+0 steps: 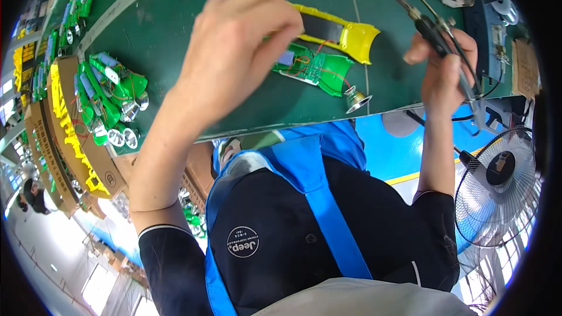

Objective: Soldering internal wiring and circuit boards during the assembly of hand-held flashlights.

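My left hand (237,41) is closed, fingertips and thumb drawn together, over the left end of a green plastic lamp housing (335,76). Whatever lies between those fingers is hidden. The housing holds a green circuit board, a blue-violet battery cell and thin red wires, one running to a metal reflector (358,102) at the table's near edge. Just behind it lies a yellow housing (358,41) with a dark inner strip. On the right, my right hand (443,67) grips a soldering iron (432,34) by its black handle. Its tip points up and left, apart from the green housing.
Several green lamp assemblies with reflectors (105,96) cluster on the table's left, beside a cardboard box (96,161) edged with yellow parts. A grey-blue device (489,29) stands at the far right. Below the table edge on the right is a caged fan (497,184).
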Action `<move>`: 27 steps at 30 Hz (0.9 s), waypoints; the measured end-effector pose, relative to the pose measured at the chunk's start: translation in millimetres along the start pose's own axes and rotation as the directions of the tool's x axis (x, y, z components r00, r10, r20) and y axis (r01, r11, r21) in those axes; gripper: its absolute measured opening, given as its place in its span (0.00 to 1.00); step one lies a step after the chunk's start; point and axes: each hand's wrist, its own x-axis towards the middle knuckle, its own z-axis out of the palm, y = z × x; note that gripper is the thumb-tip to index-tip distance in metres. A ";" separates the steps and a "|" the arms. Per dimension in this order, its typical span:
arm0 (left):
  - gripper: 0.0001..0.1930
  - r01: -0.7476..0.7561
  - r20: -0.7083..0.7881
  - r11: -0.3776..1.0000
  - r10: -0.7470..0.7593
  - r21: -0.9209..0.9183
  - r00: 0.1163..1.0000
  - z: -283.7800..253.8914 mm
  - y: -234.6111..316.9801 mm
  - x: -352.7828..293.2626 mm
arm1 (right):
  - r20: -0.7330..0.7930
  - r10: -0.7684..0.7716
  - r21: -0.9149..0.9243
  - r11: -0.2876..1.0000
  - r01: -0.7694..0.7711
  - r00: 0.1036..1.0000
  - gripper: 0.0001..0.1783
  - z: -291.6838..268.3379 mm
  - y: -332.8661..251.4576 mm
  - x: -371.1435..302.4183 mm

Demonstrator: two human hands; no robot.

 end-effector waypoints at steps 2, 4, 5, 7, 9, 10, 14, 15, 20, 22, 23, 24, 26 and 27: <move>0.09 -0.056 -0.033 0.996 0.059 0.075 0.998 4.1 -10.6 19.1 | -0.044 -0.068 -0.211 0.976 0.057 0.997 0.21 13.2 -7.4 10.3; 0.12 -0.077 0.158 0.963 0.036 0.259 0.987 10.1 -23.8 35.1 | 0.009 -0.076 -0.177 0.981 0.077 0.997 0.17 29.4 -1.1 22.4; 0.11 -0.079 0.274 0.954 -0.003 0.289 0.962 12.9 -28.3 34.9 | 0.023 -0.095 -0.235 0.967 0.098 0.995 0.16 35.3 7.4 28.6; 0.12 -0.076 0.358 0.989 0.025 0.128 0.933 15.1 -33.7 36.5 | 0.026 -0.084 -0.234 0.968 0.088 0.996 0.16 39.2 29.0 38.2; 0.14 -0.217 0.100 0.926 0.196 0.310 0.976 7.1 -25.9 22.4 | 0.084 -0.121 -0.363 0.920 0.144 0.989 0.18 37.7 40.9 49.5; 0.17 -0.260 0.076 0.911 0.249 0.320 0.965 -6.1 -19.5 10.1 | 0.105 -0.129 -0.383 0.910 0.159 0.986 0.17 39.2 45.1 54.0; 0.20 -0.143 0.087 0.952 0.124 0.271 0.988 -7.6 -13.7 -39.3 | 0.041 -0.051 -0.395 0.917 0.063 0.998 0.17 48.7 60.4 64.1; 0.20 -0.128 0.061 0.966 0.117 0.225 0.991 -1.3 -17.1 -48.1 | 0.021 -0.073 -0.388 0.919 0.076 0.997 0.18 51.3 63.7 63.6; 0.23 -0.050 -0.208 0.997 0.062 0.061 0.976 -6.1 -32.9 -74.6 | -0.011 -0.015 -0.170 0.985 0.013 1.000 0.18 33.5 49.3 36.1; 0.23 0.047 -0.290 0.998 -0.036 0.031 0.956 -21.9 -42.3 -58.3 | -0.007 -0.022 -0.132 0.991 0.020 1.000 0.18 31.6 40.3 23.7; 0.22 0.114 -0.365 0.993 -0.114 -0.024 0.924 -28.3 -49.1 -43.5 | -0.001 -0.064 -0.105 0.992 0.063 0.998 0.18 30.5 41.8 20.5; 0.23 0.198 -0.390 0.975 -0.224 -0.105 0.893 -34.4 -58.2 -24.7 | -0.004 -0.059 -0.095 0.994 0.059 0.998 0.18 35.1 42.1 18.1; 0.23 0.303 -0.471 0.942 -0.335 -0.145 0.816 -45.1 -92.2 15.7 | -0.055 0.047 0.047 0.998 -0.044 0.997 0.18 53.5 39.1 18.0; 0.23 0.337 -0.533 0.936 -0.337 -0.101 0.776 -46.0 -116.0 31.9 | -0.003 0.014 -0.005 1.000 -0.014 1.000 0.18 59.0 38.9 20.5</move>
